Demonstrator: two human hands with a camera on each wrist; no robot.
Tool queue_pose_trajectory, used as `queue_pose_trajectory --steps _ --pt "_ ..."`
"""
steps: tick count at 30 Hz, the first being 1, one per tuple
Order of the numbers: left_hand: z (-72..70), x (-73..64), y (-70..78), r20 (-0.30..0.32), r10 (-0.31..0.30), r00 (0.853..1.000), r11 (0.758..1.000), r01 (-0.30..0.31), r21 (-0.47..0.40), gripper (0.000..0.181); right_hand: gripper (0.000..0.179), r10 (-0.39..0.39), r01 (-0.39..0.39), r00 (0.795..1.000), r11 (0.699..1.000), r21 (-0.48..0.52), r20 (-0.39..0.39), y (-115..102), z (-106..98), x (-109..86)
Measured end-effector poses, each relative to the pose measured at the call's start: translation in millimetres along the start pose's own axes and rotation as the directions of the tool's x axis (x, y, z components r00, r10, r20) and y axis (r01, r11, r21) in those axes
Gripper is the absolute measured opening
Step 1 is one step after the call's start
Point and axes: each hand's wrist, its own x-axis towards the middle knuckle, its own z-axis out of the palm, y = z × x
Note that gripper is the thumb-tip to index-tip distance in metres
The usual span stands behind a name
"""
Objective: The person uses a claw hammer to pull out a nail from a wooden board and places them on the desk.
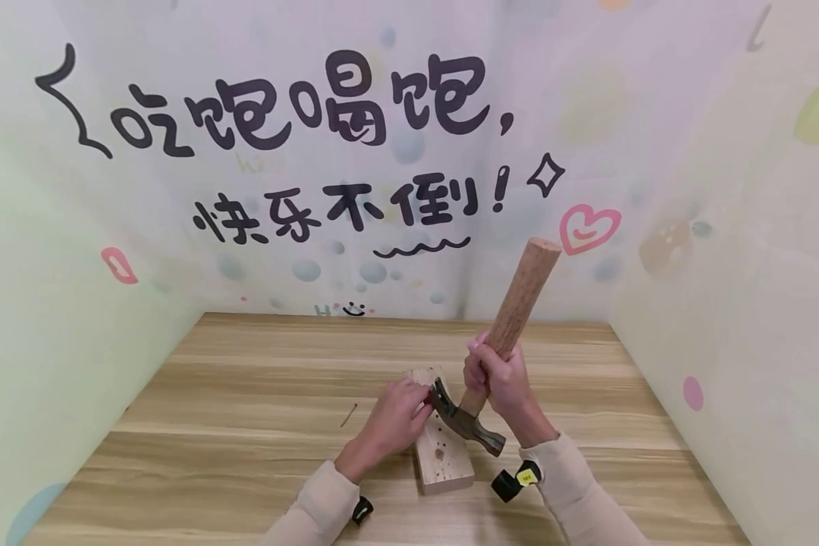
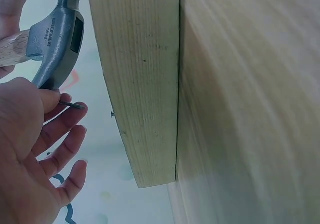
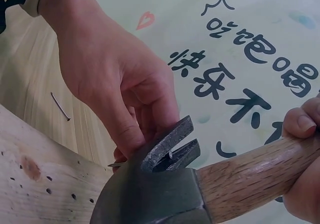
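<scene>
My right hand (image 1: 503,378) grips the wooden handle of a claw hammer (image 1: 524,292), head down and handle slanting up to the right. The steel hammer head (image 3: 155,196) hangs over a wooden block (image 1: 447,464) dotted with small holes. Close against the claw, my left hand (image 1: 397,415) pinches a thin nail (image 2: 72,105) between thumb and forefinger, its other fingers loosely bent. The nail's point sticks out past the fingertips, towards the block. Between the claw's prongs a nail head (image 3: 170,154) shows; whether it belongs to the pinched nail I cannot tell.
A loose nail (image 1: 349,415) lies on the wood-grain table (image 1: 246,455), left of the block. In the left wrist view a small nail head (image 2: 113,114) stands out from the block's face. Printed cloth walls (image 1: 300,273) enclose the table at the back and sides.
</scene>
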Motion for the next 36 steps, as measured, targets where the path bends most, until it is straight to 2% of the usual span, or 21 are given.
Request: queue_pose_trajectory --steps 9,18,27,31,36 --pt "6.2 -5.4 -1.3 0.017 -0.063 0.998 0.996 0.061 0.069 0.012 0.022 0.073 -0.075 0.995 0.997 -0.028 -0.067 5.4 2.6 -3.0" --pt "10.2 -5.7 -1.2 -0.030 -0.068 0.997 0.992 0.071 0.107 0.011 0.024 0.102 -0.109 0.985 0.993 -0.050 -0.141 7.1 2.9 -3.3" --pt "10.8 -6.8 0.7 0.000 -0.088 0.996 0.989 0.088 0.119 0.010 0.027 0.163 -0.177 0.967 0.983 -0.053 -0.197 3.8 1.9 -2.5" --pt "11.2 -6.4 3.0 -0.003 -0.116 0.993 0.987 0.116 0.113 0.007 0.029 0.184 -0.209 0.937 0.977 -0.053 -0.298 2.3 6.1 -0.4" --pt "11.9 -4.8 7.7 -0.025 -0.154 0.988 0.981 0.156 0.114 0.007 0.032 0.193 -0.243 0.867 0.969 -0.052 -0.459 0.9 13.5 4.5"
